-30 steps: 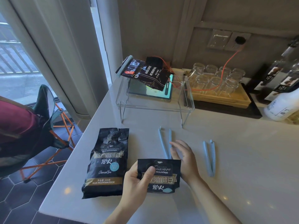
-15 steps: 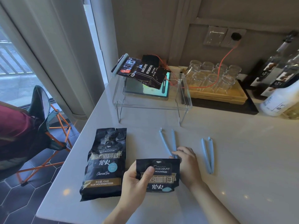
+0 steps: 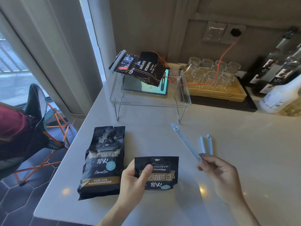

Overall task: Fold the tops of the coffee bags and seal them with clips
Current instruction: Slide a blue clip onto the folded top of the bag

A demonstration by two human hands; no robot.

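Blue plastic is what your right hand (image 3: 218, 173) has now — its fingers pinch the near end of a long blue clip (image 3: 185, 142), and the far end points up and away to the left, off the counter (image 3: 244, 160). Your left hand (image 3: 133, 181) holds the small folded coffee bag (image 3: 158, 172), with the thumb pressed on the front so the fold stays down. To do this step well, I think you should keep that thumb tight, open the clip wide, and slide it along the folded top edge until the whole fold is inside, then snap it closed. If the fold slips, the bag may pop open again. The folded bag sits between your two hands, touching the left one and a little apart from the right. Just left of your left hand lies the big coffee bag (image 3: 104, 160), flat and not yet folded, I think. A second blue clip (image 3: 206, 145) rests on the counter just beyond your right hand — save that one for the big bag.
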